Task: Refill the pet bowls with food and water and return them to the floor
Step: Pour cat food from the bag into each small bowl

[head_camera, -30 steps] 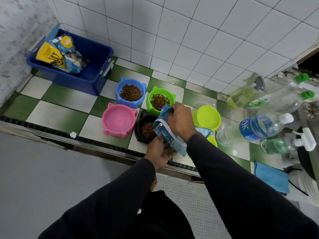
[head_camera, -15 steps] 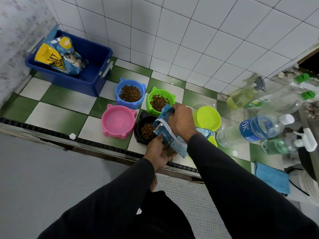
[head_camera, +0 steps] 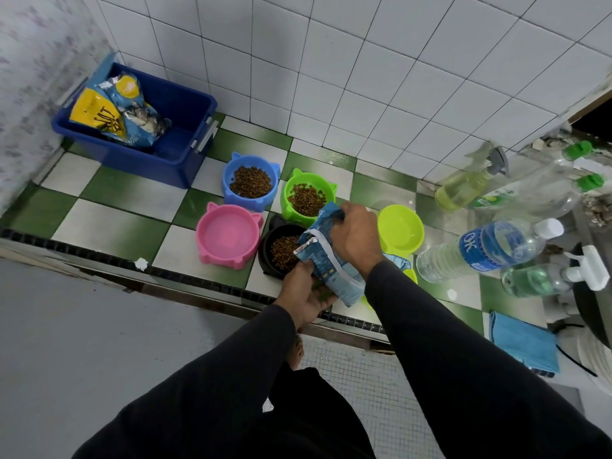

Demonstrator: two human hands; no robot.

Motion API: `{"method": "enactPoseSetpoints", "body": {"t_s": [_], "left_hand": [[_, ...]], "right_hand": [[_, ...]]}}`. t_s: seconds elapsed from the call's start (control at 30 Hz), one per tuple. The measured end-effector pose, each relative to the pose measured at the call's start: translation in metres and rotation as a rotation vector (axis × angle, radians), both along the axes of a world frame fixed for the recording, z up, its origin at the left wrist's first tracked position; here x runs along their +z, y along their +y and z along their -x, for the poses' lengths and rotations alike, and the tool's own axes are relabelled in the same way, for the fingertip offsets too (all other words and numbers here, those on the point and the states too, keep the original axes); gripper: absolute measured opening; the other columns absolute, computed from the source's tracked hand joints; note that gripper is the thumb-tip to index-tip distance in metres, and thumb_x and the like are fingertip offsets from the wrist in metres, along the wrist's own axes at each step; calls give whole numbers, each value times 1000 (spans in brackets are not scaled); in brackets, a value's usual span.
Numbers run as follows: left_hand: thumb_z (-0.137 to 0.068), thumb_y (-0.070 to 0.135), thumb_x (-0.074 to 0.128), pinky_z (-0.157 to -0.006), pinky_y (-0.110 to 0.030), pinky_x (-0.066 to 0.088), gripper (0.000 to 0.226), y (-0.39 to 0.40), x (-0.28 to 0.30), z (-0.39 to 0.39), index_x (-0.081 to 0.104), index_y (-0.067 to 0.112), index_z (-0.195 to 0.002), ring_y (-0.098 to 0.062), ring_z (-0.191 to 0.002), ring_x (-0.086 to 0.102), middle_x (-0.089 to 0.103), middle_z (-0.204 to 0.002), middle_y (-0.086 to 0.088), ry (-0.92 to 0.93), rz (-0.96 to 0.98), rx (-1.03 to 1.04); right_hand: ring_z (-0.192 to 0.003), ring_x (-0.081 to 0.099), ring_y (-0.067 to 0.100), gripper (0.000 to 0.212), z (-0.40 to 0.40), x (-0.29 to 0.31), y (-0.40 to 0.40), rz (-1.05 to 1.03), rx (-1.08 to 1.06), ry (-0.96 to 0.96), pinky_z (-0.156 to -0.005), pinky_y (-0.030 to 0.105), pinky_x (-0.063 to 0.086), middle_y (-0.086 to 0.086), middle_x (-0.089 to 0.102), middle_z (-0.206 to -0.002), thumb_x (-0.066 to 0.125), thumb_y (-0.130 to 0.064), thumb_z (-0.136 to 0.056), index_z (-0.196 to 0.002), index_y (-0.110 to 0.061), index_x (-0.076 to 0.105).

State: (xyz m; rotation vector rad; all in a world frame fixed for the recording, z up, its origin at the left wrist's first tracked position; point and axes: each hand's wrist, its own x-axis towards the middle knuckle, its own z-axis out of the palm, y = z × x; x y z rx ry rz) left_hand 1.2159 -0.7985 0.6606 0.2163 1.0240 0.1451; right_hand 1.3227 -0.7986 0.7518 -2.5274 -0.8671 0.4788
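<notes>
- Blue foil bag (head_camera: 334,273) is tilted, mouth over the black bowl (head_camera: 281,251), which holds kibble.
- Right hand (head_camera: 356,236) grips its upper end; left hand (head_camera: 303,293) pinches the lower edge.
- Soft, crinkly and probably light, it may slip or sag.
- Best held near the mouth and base.

Your blue food bag (head_camera: 331,260) tilts mouth-down over the black bowl (head_camera: 281,251), part-filled with kibble. Blue bowl (head_camera: 250,181) and green bowl (head_camera: 308,197) behind it hold kibble. Pink bowl (head_camera: 228,236) sits left, yellow-green bowl (head_camera: 400,228) right, both without kibble.
</notes>
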Motion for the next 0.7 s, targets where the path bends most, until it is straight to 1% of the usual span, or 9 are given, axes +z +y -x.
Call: {"method": "enactPoseSetpoints", "body": {"t_s": [0.1, 0.17, 0.27, 0.37, 0.43, 0.47, 0.57, 0.63, 0.7], "left_hand": [[-105, 35, 52, -81, -46, 58, 36, -1, 0, 1, 58, 16, -136, -34, -113, 66, 68, -127, -16, 8, -27, -21], [-106, 33, 51, -78, -45, 58, 34, -2, 1, 2, 58, 16, -135, -33, -110, 67, 68, -127, -16, 7, -42, -31], [-107, 29, 48, -78, -46, 58, 29, -3, 3, 4, 58, 18, -132, -32, -106, 68, 68, -127, -16, -7, -83, -46], [-109, 26, 44, -93, -53, 55, 27, -4, 2, 5, 58, 25, -132, -32, -112, 66, 68, -128, -11, -18, -153, -67], [-110, 25, 41, -101, -59, 50, 27, -4, 2, 5, 58, 29, -132, -32, -117, 65, 68, -128, -7, -10, -209, -87], [-111, 24, 41, -103, -61, 49, 28, -3, 2, 4, 58, 31, -131, -32, -118, 65, 68, -128, -6, -7, -238, -95], [-111, 22, 38, -100, -61, 50, 27, -3, 6, 4, 58, 31, -128, -30, -119, 64, 68, -128, -4, -6, -329, -111], [-111, 21, 38, -94, -56, 54, 28, -3, 10, 5, 56, 30, -129, -28, -116, 65, 69, -126, -3, -13, -385, -117], [-111, 20, 39, -84, -48, 58, 26, -2, 14, 6, 56, 31, -127, -24, -111, 67, 69, -123, -1, -22, -446, -124]], "right_hand": [[-93, 64, 40, 16, -1, 0, -7, -31, -26, -3, -70, 31, 43, 22, 71, -98, 54, -5, -88, -92, -4, 69], [-93, 64, 41, 18, -1, 0, -12, -48, -56, 9, -76, 36, 49, 21, 72, -97, 53, -4, -87, -92, -5, 70], [-94, 66, 38, 21, -2, -4, -19, -82, -136, 38, -79, 37, 53, 18, 74, -98, 54, -6, -86, -94, -5, 73], [-87, 66, 33, 18, -5, -10, -28, -124, -206, 68, -71, 32, 49, 13, 74, -93, 55, -6, -86, -91, -6, 73], [-85, 64, 28, 18, -6, -10, -34, -156, -251, 114, -71, 28, 45, 9, 73, -92, 56, -6, -86, -93, -9, 72], [-85, 64, 27, 18, -6, -10, -36, -175, -274, 134, -72, 29, 47, 8, 73, -92, 56, -7, -85, -94, -10, 72], [-88, 66, 27, 21, -9, -13, -42, -250, -344, 204, -79, 35, 53, 7, 73, -93, 55, -6, -84, -95, -11, 72], [-88, 67, 26, 21, -10, -15, -43, -295, -379, 243, -81, 40, 57, 4, 73, -92, 55, -7, -83, -94, -14, 71], [-87, 68, 25, 20, -13, -16, -45, -337, -402, 274, -81, 44, 58, 2, 73, -90, 55, -10, -81, -91, -16, 71]]}}
